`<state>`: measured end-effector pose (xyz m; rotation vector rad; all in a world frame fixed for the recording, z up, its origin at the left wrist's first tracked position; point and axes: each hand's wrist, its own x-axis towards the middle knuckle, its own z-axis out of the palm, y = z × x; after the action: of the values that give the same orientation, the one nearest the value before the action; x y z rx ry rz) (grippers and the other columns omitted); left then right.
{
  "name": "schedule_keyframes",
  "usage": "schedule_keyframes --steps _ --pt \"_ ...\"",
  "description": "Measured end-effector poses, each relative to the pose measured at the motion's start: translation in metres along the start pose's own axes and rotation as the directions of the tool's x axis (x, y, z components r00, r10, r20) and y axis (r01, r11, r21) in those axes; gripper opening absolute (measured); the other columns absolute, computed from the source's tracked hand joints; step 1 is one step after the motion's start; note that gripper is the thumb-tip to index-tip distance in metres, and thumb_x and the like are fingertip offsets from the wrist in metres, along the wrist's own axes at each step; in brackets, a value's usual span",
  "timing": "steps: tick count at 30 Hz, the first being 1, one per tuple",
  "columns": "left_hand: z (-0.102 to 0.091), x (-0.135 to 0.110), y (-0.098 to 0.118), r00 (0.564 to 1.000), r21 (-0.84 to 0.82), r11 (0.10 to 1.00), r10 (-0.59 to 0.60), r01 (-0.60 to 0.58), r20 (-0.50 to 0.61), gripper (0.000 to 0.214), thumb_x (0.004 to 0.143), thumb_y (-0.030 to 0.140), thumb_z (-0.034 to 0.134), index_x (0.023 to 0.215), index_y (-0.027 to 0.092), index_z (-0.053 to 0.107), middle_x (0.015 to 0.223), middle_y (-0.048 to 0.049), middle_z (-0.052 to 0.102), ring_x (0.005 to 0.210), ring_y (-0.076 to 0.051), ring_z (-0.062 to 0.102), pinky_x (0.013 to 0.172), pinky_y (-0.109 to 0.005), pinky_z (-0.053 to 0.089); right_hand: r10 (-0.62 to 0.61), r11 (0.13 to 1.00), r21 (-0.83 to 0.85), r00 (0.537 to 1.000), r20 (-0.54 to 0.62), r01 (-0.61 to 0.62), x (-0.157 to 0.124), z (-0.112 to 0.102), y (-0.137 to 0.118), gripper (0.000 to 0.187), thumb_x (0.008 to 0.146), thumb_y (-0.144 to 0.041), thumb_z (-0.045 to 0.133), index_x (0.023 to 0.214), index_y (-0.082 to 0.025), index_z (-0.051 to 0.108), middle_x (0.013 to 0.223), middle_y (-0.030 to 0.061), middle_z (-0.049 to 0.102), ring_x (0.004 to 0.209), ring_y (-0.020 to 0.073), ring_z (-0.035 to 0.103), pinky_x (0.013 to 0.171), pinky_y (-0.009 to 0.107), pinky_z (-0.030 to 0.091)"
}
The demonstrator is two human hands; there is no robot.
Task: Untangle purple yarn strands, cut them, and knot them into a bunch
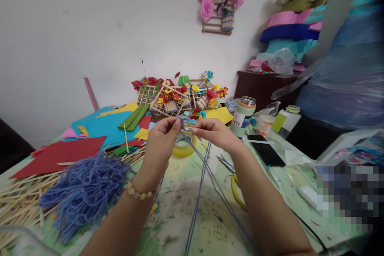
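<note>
Strands of blue-purple yarn [205, 164] run up from the table's near side, cross, and meet between my two hands. My left hand [162, 140] pinches the yarn between thumb and forefinger. Close beside it, my right hand [214, 133] also has its fingertips closed on the yarn; the exact loop there is too small to make out. A roll of yellow tape [183, 150] lies just below and behind my hands. By my right forearm are scissors with yellow handles [236, 192], partly covered by the arm. A big tangled heap of the same yarn [90, 192] rests to the left.
Thin wooden sticks [21, 204] and coloured paper sheets [72, 154] cover the left side. Small stick frames with paper flowers [171, 100] are piled at the back. On the right stand a jar [243, 116] and a white bottle [286, 120], near a black phone [267, 152].
</note>
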<state>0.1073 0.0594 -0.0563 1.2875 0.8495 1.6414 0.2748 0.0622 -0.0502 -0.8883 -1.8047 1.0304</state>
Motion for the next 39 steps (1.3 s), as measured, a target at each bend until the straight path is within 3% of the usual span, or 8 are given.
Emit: schedule_keyframes --steps 5,9,12,19,23,28,35,39 --pt "-0.002 0.001 0.0 0.999 0.052 0.998 0.032 -0.032 0.008 0.028 0.065 0.038 0.075 0.08 0.015 0.068 0.073 -0.0011 0.064 0.067 -0.012 0.055 0.062 -0.022 0.043 0.057 0.996 -0.071 0.998 -0.01 -0.058 0.003 0.001 0.005 0.031 0.078 -0.044 0.061 0.076 -0.013 0.063 0.061 -0.0022 0.052 0.052 0.0066 0.038 0.048 0.022 0.026" --pt "0.001 -0.001 0.003 0.995 0.003 0.996 -0.089 0.089 0.042 0.036 0.06 0.042 0.078 0.078 0.013 0.068 0.059 0.0024 0.057 0.052 -0.008 0.044 0.049 -0.019 0.035 0.116 0.99 -0.089 0.993 0.038 -0.112 0.003 0.001 0.009 0.028 0.08 -0.041 0.059 0.079 -0.013 0.062 0.066 -0.0003 0.056 0.054 0.0077 0.043 0.051 0.022 0.031" --pt "0.004 -0.005 0.004 0.99 0.002 0.992 -0.125 0.125 0.068 0.038 0.059 0.043 0.077 0.079 0.012 0.067 0.055 0.0036 0.054 0.048 -0.007 0.04 0.045 -0.018 0.03 0.048 0.998 -0.034 0.997 0.057 -0.046 0.0 -0.002 0.007 0.025 0.079 -0.039 0.062 0.078 -0.014 0.06 0.076 0.0011 0.059 0.066 0.0098 0.05 0.061 0.023 0.038" --pt "0.001 -0.005 -0.004 0.99 0.215 0.977 -0.026 -0.005 0.142 0.028 0.073 0.04 0.067 0.082 0.014 0.067 0.066 0.0003 0.061 0.058 -0.01 0.048 0.054 -0.021 0.037 -0.018 0.993 0.119 0.997 -0.068 0.026 -0.007 -0.008 -0.009 0.027 0.078 -0.038 0.065 0.092 -0.017 0.056 0.084 0.0004 0.058 0.074 0.0103 0.053 0.067 0.023 0.041" --pt "0.001 -0.005 -0.008 0.98 0.34 0.938 -0.003 -0.067 0.201 0.028 0.077 0.042 0.063 0.086 0.015 0.068 0.075 -0.0023 0.065 0.065 -0.013 0.053 0.06 -0.023 0.04 -0.049 0.999 0.018 0.996 -0.078 0.05 -0.002 -0.006 -0.005 0.028 0.079 -0.042 0.063 0.079 -0.014 0.06 0.069 -0.0001 0.057 0.061 0.0091 0.049 0.057 0.023 0.038" --pt "0.005 -0.007 -0.008 0.967 0.434 0.895 -0.015 -0.1 0.253 0.029 0.078 0.042 0.061 0.085 0.015 0.069 0.078 -0.0039 0.067 0.069 -0.016 0.056 0.061 -0.025 0.041 -0.092 0.996 -0.008 0.972 -0.215 0.092 0.004 -0.009 0.005 0.032 0.08 -0.044 0.059 0.069 -0.015 0.056 0.063 -0.0012 0.054 0.055 0.0084 0.046 0.055 0.023 0.036" --pt "0.007 -0.011 -0.009 0.935 0.517 0.854 -0.13 -0.063 0.329 0.019 0.072 0.036 0.064 0.074 0.018 0.071 0.061 -0.0008 0.063 0.054 -0.014 0.051 0.05 -0.023 0.034 -0.122 0.987 -0.126 0.968 -0.219 0.096 0.01 -0.011 0.018 0.029 0.083 -0.041 0.053 0.069 -0.016 0.052 0.064 -0.0015 0.053 0.056 0.009 0.046 0.056 0.023 0.037" --pt "-0.001 -0.024 -0.01 0.869 0.544 0.834 -0.335 0.092 0.365 0.021 0.071 0.037 0.064 0.067 0.017 0.067 0.053 0.0009 0.058 0.045 -0.012 0.048 0.045 -0.022 0.031 0.012 0.966 -0.253 0.989 -0.145 -0.049 0.015 -0.006 0.027 0.024 0.088 -0.033 0.047 0.072 -0.015 0.052 0.064 -0.0016 0.053 0.058 0.0089 0.047 0.057 0.021 0.038"
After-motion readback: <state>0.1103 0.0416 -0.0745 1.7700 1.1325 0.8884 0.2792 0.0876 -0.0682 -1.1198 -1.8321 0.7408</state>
